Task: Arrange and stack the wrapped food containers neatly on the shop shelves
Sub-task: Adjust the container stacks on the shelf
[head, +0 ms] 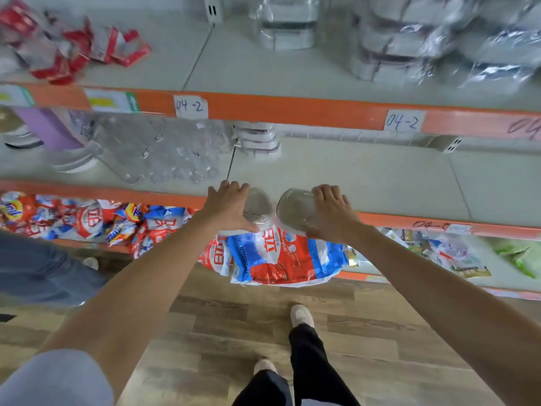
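My left hand grips a clear round container by its side, and my right hand grips a second, wider clear container. Both containers are tilted with their round ends facing me, side by side at the orange front edge of the middle shelf. A stack of wrapped rectangular containers stands at the back of that shelf. More wrapped containers sit on the upper shelf: one stack in the middle and blurred stacks at the right.
Clear plastic ware and plates fill the middle shelf's left. Red packets lie on the upper shelf's left. Detergent bags crowd the low shelf. Another person's leg stands at the left on the wooden floor.
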`<move>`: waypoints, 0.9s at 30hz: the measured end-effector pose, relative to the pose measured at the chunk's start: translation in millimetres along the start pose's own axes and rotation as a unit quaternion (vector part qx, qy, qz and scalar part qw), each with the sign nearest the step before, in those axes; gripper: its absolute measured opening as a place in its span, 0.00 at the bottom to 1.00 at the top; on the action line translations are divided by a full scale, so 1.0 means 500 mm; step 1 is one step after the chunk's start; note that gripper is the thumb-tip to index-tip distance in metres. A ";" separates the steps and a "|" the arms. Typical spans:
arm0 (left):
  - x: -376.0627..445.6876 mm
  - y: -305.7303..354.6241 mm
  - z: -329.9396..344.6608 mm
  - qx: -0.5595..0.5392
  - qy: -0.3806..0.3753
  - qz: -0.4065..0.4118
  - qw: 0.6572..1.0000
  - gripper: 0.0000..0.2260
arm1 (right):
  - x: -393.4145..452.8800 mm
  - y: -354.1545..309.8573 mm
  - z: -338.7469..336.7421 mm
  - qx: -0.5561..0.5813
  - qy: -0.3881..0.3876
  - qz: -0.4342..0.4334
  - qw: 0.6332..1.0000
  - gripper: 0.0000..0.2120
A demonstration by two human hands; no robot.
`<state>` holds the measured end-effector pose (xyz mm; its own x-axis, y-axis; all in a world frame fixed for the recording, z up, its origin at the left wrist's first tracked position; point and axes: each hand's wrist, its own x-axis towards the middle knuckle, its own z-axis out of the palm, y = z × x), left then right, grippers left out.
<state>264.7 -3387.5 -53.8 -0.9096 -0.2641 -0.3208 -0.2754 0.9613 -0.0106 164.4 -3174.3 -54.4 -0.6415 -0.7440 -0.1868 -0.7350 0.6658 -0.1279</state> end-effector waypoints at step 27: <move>0.097 -0.175 -0.578 -0.092 0.322 -0.012 0.942 0.41 | 0.291 0.016 -0.546 0.100 0.223 -0.040 0.969 0.45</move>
<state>154.7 -3507.3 205.3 -0.8862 -0.3350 0.3200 -0.2933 0.9404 0.1720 5.1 -3292.2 183.3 -0.6487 -0.7137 0.2641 -0.7570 0.5698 -0.3198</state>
